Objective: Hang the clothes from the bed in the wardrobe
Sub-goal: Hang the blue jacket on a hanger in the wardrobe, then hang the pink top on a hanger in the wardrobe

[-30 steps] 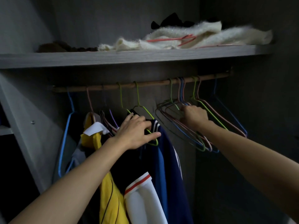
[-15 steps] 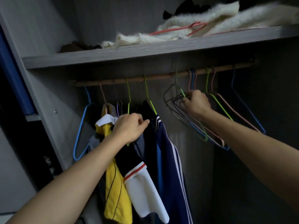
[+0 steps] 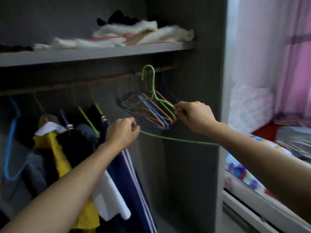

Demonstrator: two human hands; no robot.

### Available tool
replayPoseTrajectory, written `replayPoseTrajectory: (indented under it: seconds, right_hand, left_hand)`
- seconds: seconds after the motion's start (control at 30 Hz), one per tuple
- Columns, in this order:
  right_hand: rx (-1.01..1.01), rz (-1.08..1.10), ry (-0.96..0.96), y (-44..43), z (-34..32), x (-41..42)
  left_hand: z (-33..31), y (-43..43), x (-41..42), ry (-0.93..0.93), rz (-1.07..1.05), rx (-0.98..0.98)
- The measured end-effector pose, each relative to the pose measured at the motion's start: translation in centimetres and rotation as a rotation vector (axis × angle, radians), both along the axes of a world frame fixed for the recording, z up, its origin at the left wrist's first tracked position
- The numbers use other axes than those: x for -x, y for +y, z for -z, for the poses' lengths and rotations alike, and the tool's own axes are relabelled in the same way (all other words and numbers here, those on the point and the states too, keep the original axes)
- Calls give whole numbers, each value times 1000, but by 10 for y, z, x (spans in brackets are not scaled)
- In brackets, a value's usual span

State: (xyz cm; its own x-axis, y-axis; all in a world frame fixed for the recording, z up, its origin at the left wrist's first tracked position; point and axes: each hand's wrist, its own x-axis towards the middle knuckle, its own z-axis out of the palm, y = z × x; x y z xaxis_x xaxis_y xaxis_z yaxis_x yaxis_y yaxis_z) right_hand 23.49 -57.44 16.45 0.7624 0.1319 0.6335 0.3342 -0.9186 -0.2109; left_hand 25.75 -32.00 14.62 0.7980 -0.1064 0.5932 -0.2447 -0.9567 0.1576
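I am holding the green hanger [image 3: 153,86] in the middle of the frame. Its hook is standing free in front of the rail [image 3: 67,86] and, as far as I can judge, no longer hanging on it. My right hand [image 3: 195,118] is pinching its sloping right shoulder with curled fingers and thumb. My left hand [image 3: 122,134] is pinching the left end of its bottom wire, which is running off to the right behind my right forearm.

Half a second ago my right hand was still digging in the bunch of empty hangers [image 3: 151,113] and my left was gripping the hung clothes. Now both are gripping this one hanger, and my head is turning right, so the bed [image 3: 235,167] is coming into the right side of the frame.

That means the hanger is fetched. The step now, I think, is carrying it to the bed for a garment. The clothes to hang are lying there, I believe: grey folds [image 3: 296,137] at the right edge, too blurred to tell apart.

In the lower left, the navy jacket [image 3: 131,182] and yellow shirt [image 3: 50,148] are already hanging on the rail. Above, a white fleecy pile [image 3: 143,34] is lying on the shelf [image 3: 101,54].
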Motion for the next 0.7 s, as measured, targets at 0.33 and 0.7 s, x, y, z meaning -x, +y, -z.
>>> replayPoseTrajectory:
  seconds: [0.33, 0.7]
  right_hand:
    - [-96, 415, 134, -229, 99, 145]
    - [-243, 792, 297, -507, 200, 314]
  left_hand:
    - [93, -196, 59, 276, 348, -162]
    - [185, -513, 127, 519, 654, -268]
